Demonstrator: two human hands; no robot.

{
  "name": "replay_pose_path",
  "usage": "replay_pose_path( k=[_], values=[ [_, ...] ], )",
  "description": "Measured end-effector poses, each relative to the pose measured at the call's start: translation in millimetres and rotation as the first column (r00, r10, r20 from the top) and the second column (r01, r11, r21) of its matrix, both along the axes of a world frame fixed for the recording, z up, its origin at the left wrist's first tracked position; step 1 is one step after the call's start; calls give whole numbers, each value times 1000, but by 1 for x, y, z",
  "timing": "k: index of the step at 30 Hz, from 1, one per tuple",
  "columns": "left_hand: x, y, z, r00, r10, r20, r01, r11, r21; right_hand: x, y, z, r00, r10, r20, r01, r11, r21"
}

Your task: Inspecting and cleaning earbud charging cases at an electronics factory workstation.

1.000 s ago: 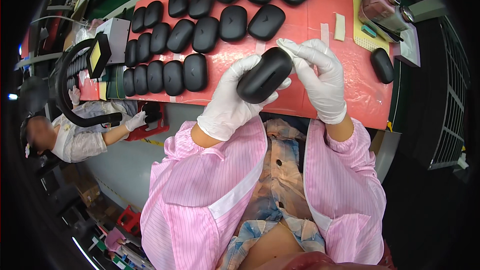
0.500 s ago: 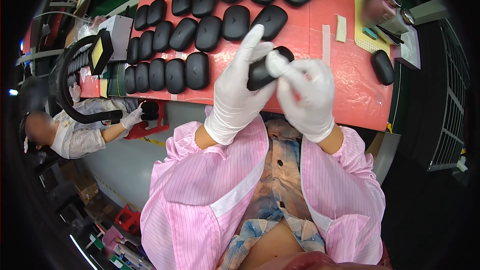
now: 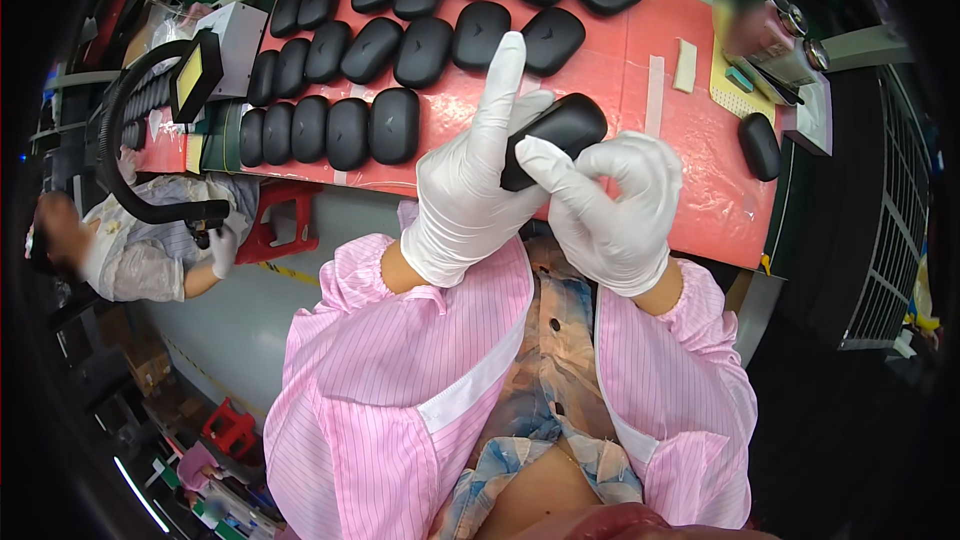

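Observation:
A smooth black rounded case point(image 3: 572, 123) is held above the pink-red table covering by my left hand point(image 3: 468, 180), in a white glove. The left index finger points up and away from the case, while the other fingers and the palm support its left and lower side. My right hand point(image 3: 622, 202), gloved too, is closed at the case's near right edge. One of its fingertips presses on the case's near face; the remaining fingers curl inward. Several matching black cases point(image 3: 397, 127) lie in three rows to the left and behind. The case's underside is hidden by the gloves.
One more black case point(image 3: 760, 147) lies at the right edge, near a white tray point(image 3: 808, 125) with jars. A pale strip point(image 3: 685, 66) rests on the covering. To the left stand a lamp with a black bent arm point(image 3: 120, 165) and a co-worker point(image 3: 150, 240) beside a red stool point(image 3: 285, 220).
The held case has tilted and shows more of its top face. My right hand has moved slightly down and right and is less blurred. The co-worker's hand has moved away from the red stool.

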State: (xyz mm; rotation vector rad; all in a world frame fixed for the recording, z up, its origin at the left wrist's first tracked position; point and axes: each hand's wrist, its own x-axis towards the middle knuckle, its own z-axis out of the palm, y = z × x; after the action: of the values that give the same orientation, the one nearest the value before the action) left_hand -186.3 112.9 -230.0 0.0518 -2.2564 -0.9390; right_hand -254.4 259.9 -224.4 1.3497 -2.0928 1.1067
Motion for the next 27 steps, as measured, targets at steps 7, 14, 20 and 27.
replay_pose_path(
  k=[7,14,20,27],
  values=[
    [3,-3,-2,994,-94,59,98,992,-74,-6,2,-16,603,99,791,78,980,-182],
    [-4,-8,9,850,-526,9,-28,-29,999,-45,5,-15,774,148,616,16,968,-252],
    [-17,-1,8,941,-326,-88,-2,-266,964,-19,2,-36,968,223,118,-217,974,-62],
    [-21,9,6,945,-314,-89,-15,-316,949,2,9,-58,966,211,152,-205,977,-54]
  ],
)
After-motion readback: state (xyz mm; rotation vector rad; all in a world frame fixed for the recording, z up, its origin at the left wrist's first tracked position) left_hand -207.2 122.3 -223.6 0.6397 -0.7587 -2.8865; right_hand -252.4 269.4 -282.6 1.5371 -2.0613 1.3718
